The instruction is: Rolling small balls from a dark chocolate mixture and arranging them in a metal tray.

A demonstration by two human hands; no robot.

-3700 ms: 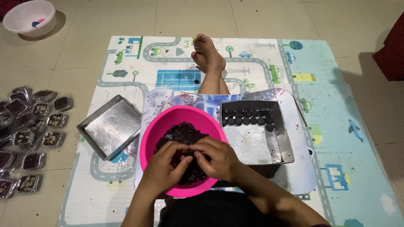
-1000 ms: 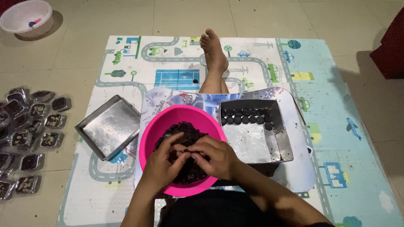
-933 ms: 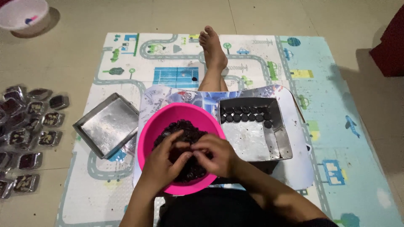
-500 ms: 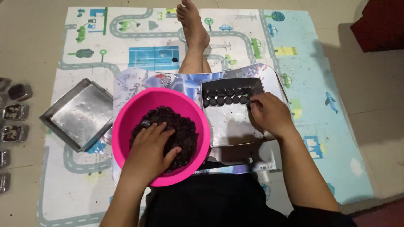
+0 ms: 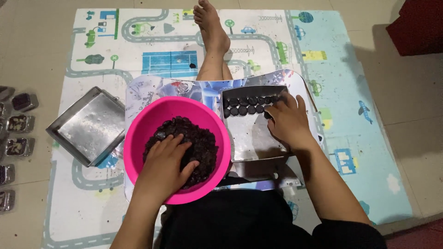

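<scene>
The left hand (image 5: 167, 163) is pressed, fingers curled, into the dark mixture (image 5: 184, 143) heaped in the pink bowl (image 5: 138, 138), much of it unshaped. Beyond, two rows of dark balls (image 5: 247, 105) are laid along the metal tray (image 5: 251, 138)'s far end, most of it bare; the right hand (image 5: 288, 121) rests there, its grip not discernible.

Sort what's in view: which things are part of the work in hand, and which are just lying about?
In use:
left hand in dark mix
pink bowl
right hand at dark discs
metal tray

Lying about:
empty metal tray
small foil cups
play mat
</scene>
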